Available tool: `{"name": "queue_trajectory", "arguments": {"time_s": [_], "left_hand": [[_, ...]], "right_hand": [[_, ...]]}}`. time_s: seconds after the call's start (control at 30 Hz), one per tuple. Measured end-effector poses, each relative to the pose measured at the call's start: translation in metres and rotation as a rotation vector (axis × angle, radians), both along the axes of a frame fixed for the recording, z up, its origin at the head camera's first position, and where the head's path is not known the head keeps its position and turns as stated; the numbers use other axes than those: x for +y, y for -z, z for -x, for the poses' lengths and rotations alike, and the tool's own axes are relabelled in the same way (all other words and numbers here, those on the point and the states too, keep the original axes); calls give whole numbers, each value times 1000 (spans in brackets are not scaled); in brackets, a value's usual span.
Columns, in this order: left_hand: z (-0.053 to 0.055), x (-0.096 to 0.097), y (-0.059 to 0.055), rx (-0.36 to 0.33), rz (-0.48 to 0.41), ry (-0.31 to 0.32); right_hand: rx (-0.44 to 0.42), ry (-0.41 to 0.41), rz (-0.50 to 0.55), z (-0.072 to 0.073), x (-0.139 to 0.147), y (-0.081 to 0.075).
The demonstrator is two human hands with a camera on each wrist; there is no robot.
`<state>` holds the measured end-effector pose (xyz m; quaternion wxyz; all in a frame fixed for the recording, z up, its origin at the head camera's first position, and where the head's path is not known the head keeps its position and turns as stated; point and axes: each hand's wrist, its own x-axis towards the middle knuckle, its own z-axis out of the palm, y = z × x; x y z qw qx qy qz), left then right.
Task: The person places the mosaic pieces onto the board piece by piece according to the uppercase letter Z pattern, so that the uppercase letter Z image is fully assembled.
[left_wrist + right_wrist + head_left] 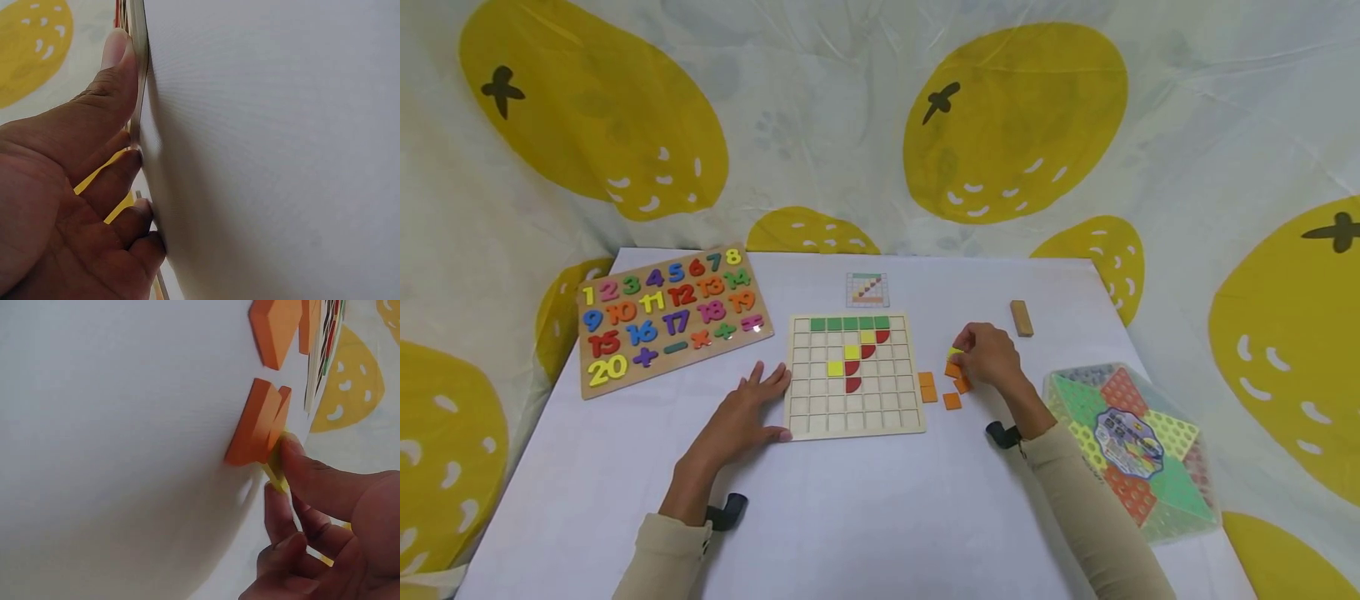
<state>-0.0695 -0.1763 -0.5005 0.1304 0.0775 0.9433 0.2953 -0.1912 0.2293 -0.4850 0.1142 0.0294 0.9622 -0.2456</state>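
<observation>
A wooden grid board point(856, 408) lies on the table, with green squares point(850, 324) along its top row. Yellow squares point(836, 368) and red quarter-circle pieces point(853, 385) step diagonally across it. My left hand point(730, 425) rests against the board's left edge, fingers spread, thumb by the lower corner. To the right of the board, my right hand point(988, 357) pinches a yellow square tile point(275, 470) between thumb and fingers. That tile is right beside orange square tiles point(253, 428), several of which lie loose near the board's right edge.
A pattern card point(867, 290) lies behind the board. The number puzzle board point(677, 354) sits at the left. A small wooden block point(1021, 318) is at the back right, and a clear hexagonal box point(1131, 450) with a star-shaped game board stands by the right forearm.
</observation>
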Motion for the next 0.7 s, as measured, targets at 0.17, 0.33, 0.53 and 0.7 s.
{"name": "queue_trajectory", "arguments": {"time_s": [0.17,0.33,0.53,0.7], "left_hand": [[0,0,1,-1,-2,-2],[0,-1,1,2,-3,-3],[0,-1,1,-1,-10,-2],[0,0,1,-2,-13,-4]], "right_hand": [[35,-24,96,-5,-9,-8],[76,-112,150,-17,-27,-16],[77,-178,191,-27,-53,-17],[66,-225,219,-33,-78,-15]]}}
